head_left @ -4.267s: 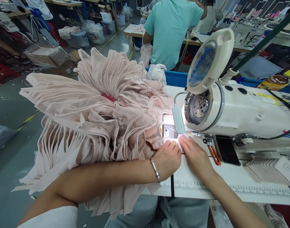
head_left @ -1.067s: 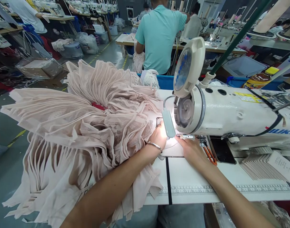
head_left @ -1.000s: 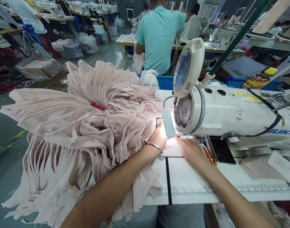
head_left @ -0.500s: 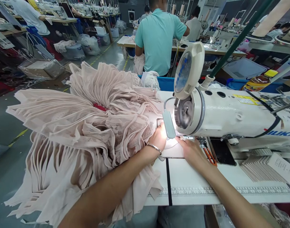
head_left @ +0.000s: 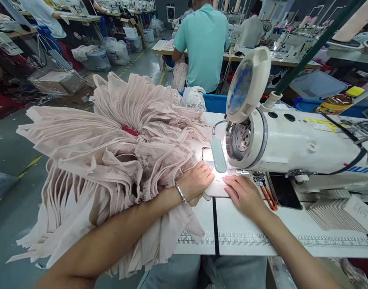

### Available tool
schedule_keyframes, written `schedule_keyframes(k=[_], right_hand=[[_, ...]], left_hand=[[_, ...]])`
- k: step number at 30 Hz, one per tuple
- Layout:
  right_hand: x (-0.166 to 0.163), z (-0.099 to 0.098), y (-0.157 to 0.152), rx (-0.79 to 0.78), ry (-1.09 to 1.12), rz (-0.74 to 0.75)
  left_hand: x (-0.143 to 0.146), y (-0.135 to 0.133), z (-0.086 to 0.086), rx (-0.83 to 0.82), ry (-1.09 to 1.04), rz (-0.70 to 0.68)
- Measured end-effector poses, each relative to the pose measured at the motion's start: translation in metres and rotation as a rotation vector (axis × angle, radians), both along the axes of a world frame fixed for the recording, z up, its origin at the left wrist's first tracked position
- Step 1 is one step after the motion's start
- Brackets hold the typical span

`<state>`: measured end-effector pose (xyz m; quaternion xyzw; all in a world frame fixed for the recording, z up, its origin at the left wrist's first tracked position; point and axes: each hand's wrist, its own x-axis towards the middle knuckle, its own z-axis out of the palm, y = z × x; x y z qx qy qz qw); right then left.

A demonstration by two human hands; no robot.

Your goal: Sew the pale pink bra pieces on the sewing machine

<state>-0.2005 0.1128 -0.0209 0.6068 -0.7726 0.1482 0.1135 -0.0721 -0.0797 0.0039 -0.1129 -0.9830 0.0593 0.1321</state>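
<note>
In the head view, my left hand [head_left: 198, 180], with a bracelet at its wrist, has its fingers bent together at the edge of pale pink fabric [head_left: 217, 185] on the sewing bed. My right hand [head_left: 246, 194] lies on the same fabric from the right, fingers stretched out and thumb apart. Just beyond both hands are the white sewing machine [head_left: 292, 138] and its small lamp [head_left: 218, 154]. The needle area is partly hidden behind the lamp. A big bundle of pale pink lace garments [head_left: 117, 140] fills the left of the table, against my left forearm.
Orange-handled snips [head_left: 268, 196] and a dark phone [head_left: 283, 192] lie right of my hand. Stacked fabric pieces [head_left: 334, 212] sit farther right. A printed ruler [head_left: 247, 239] runs along the table's front. Ahead, a person in a teal shirt [head_left: 205, 44] works at another table.
Both hands have drawn back a little from the needle area toward me. My right fingers have spread flatter. The round part inside the machine head has turned. The view has shifted slightly.
</note>
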Motion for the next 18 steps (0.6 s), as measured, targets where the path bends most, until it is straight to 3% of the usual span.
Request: schedule_keyframes(k=[10, 18], right_hand=[[0.001, -0.003, -0.005, -0.087, 0.039, 0.002], [-0.001, 0.005, -0.003, -0.108, -0.151, -0.005]], left_hand=[[-0.003, 0.014, -0.002, 0.032, 0.066, 0.037], [-0.006, 0.029, -0.001, 0.120, -0.071, 0.178]])
